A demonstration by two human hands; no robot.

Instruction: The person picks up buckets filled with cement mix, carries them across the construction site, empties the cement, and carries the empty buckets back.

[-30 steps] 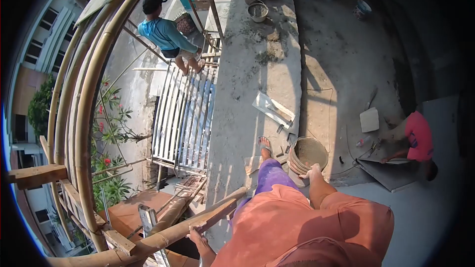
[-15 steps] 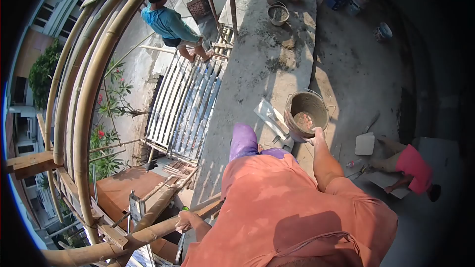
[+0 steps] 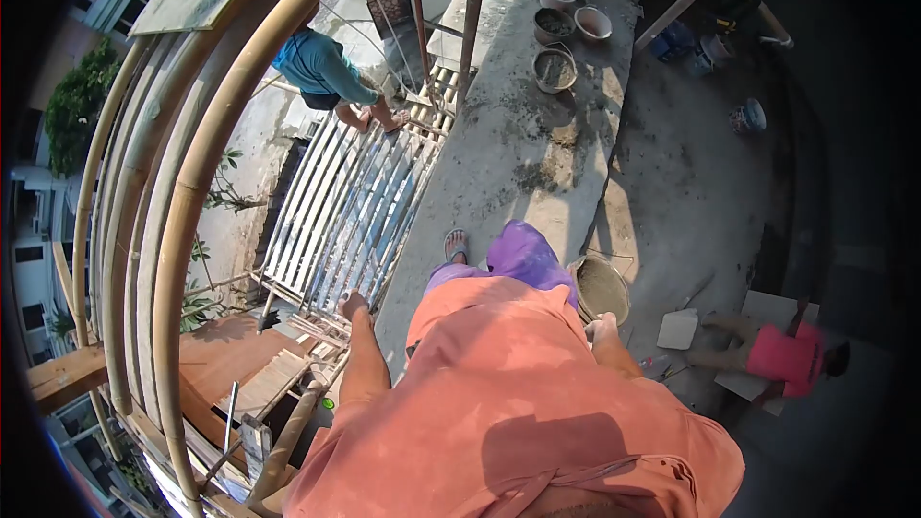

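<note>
My right hand (image 3: 604, 328) is closed on the near rim of a bucket (image 3: 602, 290), which hangs or stands at the right of my purple-clad leg (image 3: 530, 254). Grey material shows inside the bucket. My left hand (image 3: 354, 305) is out to the left, over the near edge of the slatted bamboo platform (image 3: 350, 211); its fingers are small and I cannot make out their pose. One sandalled foot (image 3: 457, 246) is on the concrete ledge (image 3: 480, 158).
Several buckets, one a mortar bucket (image 3: 554, 70), stand along the ledge's far end. A person in blue (image 3: 321, 67) is on the platform. Another in pink (image 3: 782, 360) bends over boards at right. Curved bamboo poles (image 3: 197, 182) rise at left.
My left hand has let go of the bamboo pole and moved forward. I have stepped forward along the ledge, and the bucket in my right hand has come along, now closer to my leg.
</note>
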